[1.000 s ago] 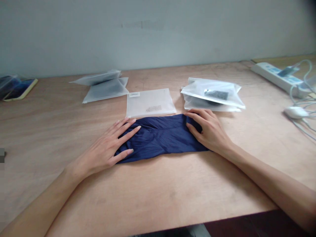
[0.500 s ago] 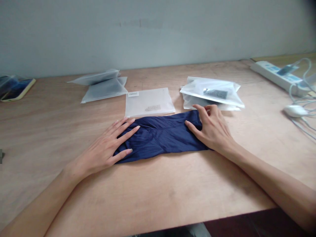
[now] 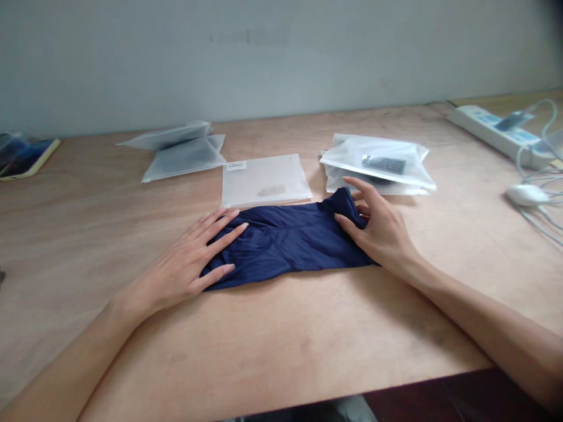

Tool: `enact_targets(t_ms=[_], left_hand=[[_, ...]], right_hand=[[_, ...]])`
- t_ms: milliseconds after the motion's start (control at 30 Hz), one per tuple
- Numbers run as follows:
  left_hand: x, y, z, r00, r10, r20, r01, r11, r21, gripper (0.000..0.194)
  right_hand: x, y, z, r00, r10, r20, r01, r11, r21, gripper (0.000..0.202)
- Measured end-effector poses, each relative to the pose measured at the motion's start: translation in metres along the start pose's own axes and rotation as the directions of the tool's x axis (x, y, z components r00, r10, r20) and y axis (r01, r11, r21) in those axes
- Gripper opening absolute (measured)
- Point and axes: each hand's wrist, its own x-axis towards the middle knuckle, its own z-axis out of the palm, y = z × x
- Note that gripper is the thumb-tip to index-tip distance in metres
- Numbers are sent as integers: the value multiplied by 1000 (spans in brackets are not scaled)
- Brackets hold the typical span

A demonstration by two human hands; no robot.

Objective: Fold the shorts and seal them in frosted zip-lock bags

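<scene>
A navy blue folded garment [image 3: 281, 240] lies in a wide strip across the table in front of me; its exact kind does not show. My left hand [image 3: 202, 252] rests flat on its left end, fingers spread. At the right end, my right hand [image 3: 378, 223] grips the far corner between thumb and fingers, and that corner is lifted and curled off the table. Just behind the garment lies a flat frosted plastic bag [image 3: 264, 179] with a small white label and printed text.
Frosted bags [image 3: 185, 155] lie stacked at the back left, and more bags [image 3: 373, 158] with dark contents at the back right. A phone [image 3: 33, 158] is at far left. The power strip [image 3: 497, 135], cables and a white plug [image 3: 526, 194] occupy the right side.
My right hand has closed on the garment's far right corner and raised it, bending it inward. My left hand has stayed in place.
</scene>
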Motion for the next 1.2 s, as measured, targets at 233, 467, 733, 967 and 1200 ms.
enact_targets(t_ms=[233, 467, 733, 967, 1200], left_hand=[[-1, 0, 0, 1000, 0, 7, -1, 1000, 10, 69], [-1, 1, 0, 1000, -9, 0, 9, 1000, 20, 70], [1, 9, -4, 999, -7, -51, 5, 999, -45, 70], [6, 17, -2, 988, 144, -57, -147, 987, -61, 60], [7, 25, 3, 990, 138, -39, -141, 988, -60, 64]], right_hand=[[6, -5, -5, 836, 449, 315, -547, 639, 540, 52], [7, -13, -8, 829, 423, 366, -558, 591, 582, 45], [15, 3, -13, 830, 511, 225, -543, 644, 539, 47], [20, -9, -25, 778, 511, 365, -612, 488, 622, 41], [13, -24, -22, 820, 391, 418, -564, 426, 707, 40]])
